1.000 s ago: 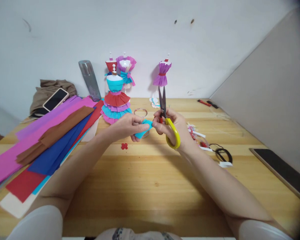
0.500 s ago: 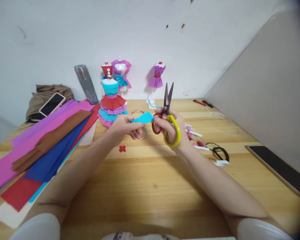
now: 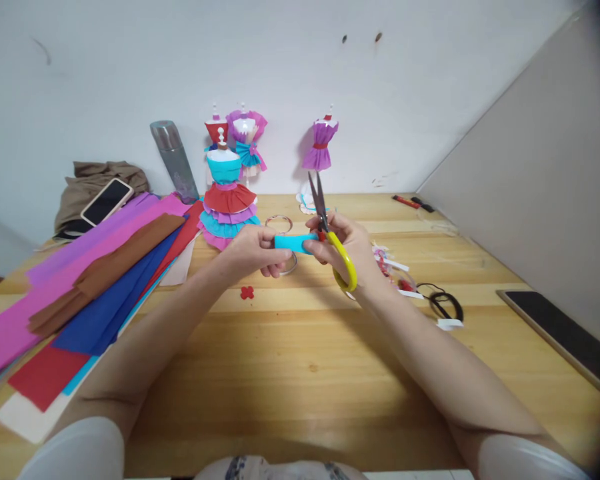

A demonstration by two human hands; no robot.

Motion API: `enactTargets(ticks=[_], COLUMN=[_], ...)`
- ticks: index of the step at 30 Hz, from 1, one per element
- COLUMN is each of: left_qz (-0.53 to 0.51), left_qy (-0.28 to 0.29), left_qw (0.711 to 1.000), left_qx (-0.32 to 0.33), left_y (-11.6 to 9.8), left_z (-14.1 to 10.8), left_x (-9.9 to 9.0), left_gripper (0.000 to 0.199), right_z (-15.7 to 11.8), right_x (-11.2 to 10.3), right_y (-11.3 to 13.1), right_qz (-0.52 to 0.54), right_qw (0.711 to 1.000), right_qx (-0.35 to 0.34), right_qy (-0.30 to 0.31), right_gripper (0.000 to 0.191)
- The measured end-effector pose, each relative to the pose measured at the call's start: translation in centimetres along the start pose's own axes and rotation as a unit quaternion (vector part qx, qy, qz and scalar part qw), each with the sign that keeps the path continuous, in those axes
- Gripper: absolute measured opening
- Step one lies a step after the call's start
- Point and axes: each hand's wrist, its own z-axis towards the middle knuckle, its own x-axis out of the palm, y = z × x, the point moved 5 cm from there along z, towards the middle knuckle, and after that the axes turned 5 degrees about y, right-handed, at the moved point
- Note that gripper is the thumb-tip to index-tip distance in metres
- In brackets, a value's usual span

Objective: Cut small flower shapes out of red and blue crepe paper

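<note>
A short turquoise crepe paper strip point(image 3: 294, 244) is stretched level between my two hands above the table. My left hand point(image 3: 253, 252) pinches its left end between thumb and fingers. With thumb and fingertips my right hand point(image 3: 353, 241) grips the other end, while scissors point(image 3: 344, 267) with a yellow and red handle rest in the same hand. Their dark blades point up, slightly apart, away from the strip. Below my left hand a small red four-petal paper flower point(image 3: 247, 293) lies on the wood. Wire rings point(image 3: 279, 223) lie behind the hands.
Crepe paper sheets point(image 3: 105, 287) in several colours cover the left side. Small dress forms point(image 3: 225, 193) in paper dresses stand at the back, beside a bottle point(image 3: 175, 160). Rightward lie paper scraps point(image 3: 405, 285), a black cord point(image 3: 445, 307) and a dark flat device point(image 3: 555, 333).
The strip's right end has come up between my right fingers, and it now looks evenly wide. The scissors have tilted left in my right hand, blades closer together.
</note>
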Motion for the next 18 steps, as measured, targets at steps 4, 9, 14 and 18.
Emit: enactTargets(ticks=[4, 9, 14, 18], left_qz=[-0.105, -0.239, -0.25, -0.245], left_qy=[-0.005, -0.027, -0.082, -0.087], left_qw=[0.994, 0.97, 0.964, 0.964], left_qx=[0.01, 0.041, 0.04, 0.045], left_y=[1.1, 2.1, 1.9, 1.8], left_z=[0.4, 0.5, 0.0, -0.1], left_x=[0.4, 2.2, 2.4, 2.2], left_gripper=[0.019, 0.025, 0.016, 0.015], right_z=[-0.3, -0.5, -0.7, -0.9], right_x=[-0.5, -0.2, 0.0, 0.0], right_y=[0.0, -0.7, -1.1, -1.1], right_qz=[0.029, 0.047, 0.046, 0.047], right_qw=[0.998, 0.997, 0.996, 0.995], right_qx=[0.002, -0.002, -0.005, -0.003], right_qy=[-0.051, -0.067, -0.078, -0.083], right_gripper=[0.036, 0.036, 0.036, 0.039])
